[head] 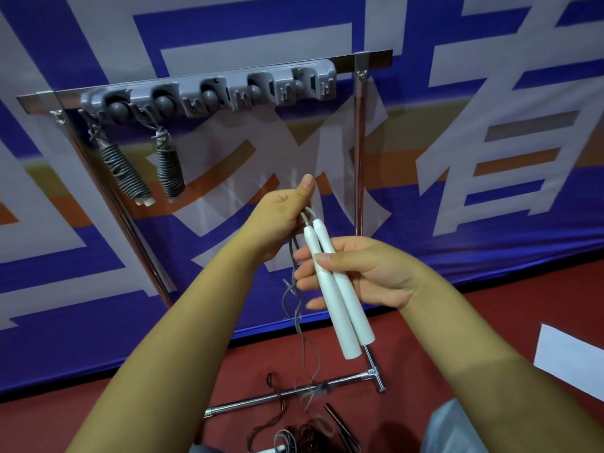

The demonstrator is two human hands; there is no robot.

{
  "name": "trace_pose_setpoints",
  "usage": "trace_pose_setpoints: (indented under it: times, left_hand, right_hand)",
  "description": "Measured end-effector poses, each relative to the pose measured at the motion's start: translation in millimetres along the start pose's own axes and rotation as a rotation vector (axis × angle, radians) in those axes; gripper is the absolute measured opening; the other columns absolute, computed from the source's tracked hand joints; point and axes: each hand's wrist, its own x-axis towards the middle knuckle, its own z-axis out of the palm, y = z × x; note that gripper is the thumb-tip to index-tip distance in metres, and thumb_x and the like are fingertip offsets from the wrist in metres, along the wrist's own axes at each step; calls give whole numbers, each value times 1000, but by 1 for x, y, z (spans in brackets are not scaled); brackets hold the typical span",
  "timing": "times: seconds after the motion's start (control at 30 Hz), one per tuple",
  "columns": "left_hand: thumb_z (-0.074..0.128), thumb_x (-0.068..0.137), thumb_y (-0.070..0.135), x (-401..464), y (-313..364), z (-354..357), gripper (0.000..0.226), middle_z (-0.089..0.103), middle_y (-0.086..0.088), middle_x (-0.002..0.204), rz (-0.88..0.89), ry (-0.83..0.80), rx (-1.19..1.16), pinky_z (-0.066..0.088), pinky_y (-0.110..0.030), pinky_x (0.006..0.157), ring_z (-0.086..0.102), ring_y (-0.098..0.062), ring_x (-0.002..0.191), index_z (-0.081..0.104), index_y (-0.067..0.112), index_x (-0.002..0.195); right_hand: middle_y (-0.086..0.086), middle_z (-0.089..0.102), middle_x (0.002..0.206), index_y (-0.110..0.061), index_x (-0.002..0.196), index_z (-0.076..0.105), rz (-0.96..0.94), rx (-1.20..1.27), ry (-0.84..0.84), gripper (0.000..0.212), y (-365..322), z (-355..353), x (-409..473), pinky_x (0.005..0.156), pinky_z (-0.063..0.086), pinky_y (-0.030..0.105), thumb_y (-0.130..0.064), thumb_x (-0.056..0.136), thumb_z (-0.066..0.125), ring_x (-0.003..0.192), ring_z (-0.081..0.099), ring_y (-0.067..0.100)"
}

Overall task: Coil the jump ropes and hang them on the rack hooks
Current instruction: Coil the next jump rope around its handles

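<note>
My right hand (pixel 369 273) grips two white jump-rope handles (pixel 336 299) side by side, tilted with their cord ends up. My left hand (pixel 281 214) pinches the grey cord (pixel 299 308) just above the handles, and the cord dangles in loose twists toward the floor. Ahead stands the metal rack with a grey hook strip (pixel 209 96) across its top bar. Two coiled grey ropes (pixel 124 168) (pixel 170 168) hang from its leftmost hooks. The hooks to the right hold nothing.
A blue and white banner (pixel 474 125) hangs behind the rack. The rack's foot bar (pixel 287 393) lies on the red floor, with dark loose ropes (pixel 300 433) tangled in front of it. A white sheet (pixel 568 358) lies at the right.
</note>
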Motion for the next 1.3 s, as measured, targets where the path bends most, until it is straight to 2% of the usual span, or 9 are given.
trace_pose_setpoints:
  times: [0.23, 0.33, 0.4, 0.53, 0.67, 0.87, 1.03, 1.2, 1.3]
  left_hand:
    - [48, 69, 67, 9, 23, -13, 59, 53, -2, 50, 87, -95, 462, 43, -28, 58, 46, -14, 51, 53, 11, 56]
    - [57, 78, 58, 7, 33, -19, 59, 57, -15, 60, 139, -153, 715, 44, -29, 55, 49, -15, 51, 59, -1, 72]
    - [61, 88, 41, 2, 36, -19, 38, 62, -5, 63, 101, -214, 781, 45, -18, 48, 55, -8, 47, 60, 5, 78]
    - [54, 97, 20, -9, 28, -6, 18, 71, -9, 72, -112, -187, 408, 42, -17, 40, 59, -12, 44, 57, 3, 92]
    - [43, 100, 14, -25, 6, 7, 26, 66, -9, 60, -315, -283, -104, 34, -14, 34, 50, -8, 37, 59, 2, 85]
    - [51, 82, 15, -41, -21, 7, 23, 57, -3, 57, -517, -354, -727, 21, -10, 29, 33, 0, 29, 70, 3, 75]
    - [50, 84, 32, -53, -28, 18, 35, 52, -3, 55, -509, -324, -788, 23, -12, 34, 32, -2, 33, 69, 4, 79]
    - [58, 78, 16, -58, -23, 16, 17, 59, -4, 62, -440, -281, -742, 46, -15, 42, 53, -5, 45, 69, 5, 75]
    - [60, 75, 13, -66, -20, 18, 16, 65, -6, 66, -332, -198, -588, 45, -15, 43, 55, -6, 47, 66, 0, 83]
  right_hand:
    - [19, 70, 91, -2, 100, 57, 25, -43, 5, 15, 0, -8, 1, 71, 59, 49, -10, 87, 54, 88, 70, 30]
    - [13, 68, 85, -5, 100, 57, -16, -145, 240, 8, 3, -14, 8, 69, 59, 44, -10, 94, 55, 76, 70, 21]
    - [9, 65, 84, -9, 98, 57, -62, -232, 384, 5, 5, -18, 11, 69, 59, 40, -12, 96, 54, 71, 67, 15]
    - [3, 61, 78, -13, 95, 54, -187, -321, 522, 7, 5, -16, 21, 73, 55, 40, -12, 98, 48, 72, 61, 15]
    - [3, 58, 74, -12, 88, 51, -279, -264, 599, 12, 0, -15, 23, 66, 49, 35, -12, 99, 45, 68, 60, 15]
    - [4, 53, 78, -12, 91, 53, -358, -60, 657, 11, -11, -20, 14, 65, 54, 35, -8, 98, 46, 70, 57, 14]
    - [2, 53, 73, -13, 83, 51, -438, 20, 606, 18, -10, -12, 15, 60, 51, 32, -7, 98, 44, 62, 60, 10]
    - [4, 59, 83, -13, 92, 56, -491, 49, 622, 18, -15, -6, 9, 64, 53, 31, -3, 97, 42, 76, 62, 15]
    - [7, 58, 82, -12, 91, 55, -511, 64, 683, 20, -15, 2, 10, 57, 52, 27, 0, 95, 40, 77, 60, 17]
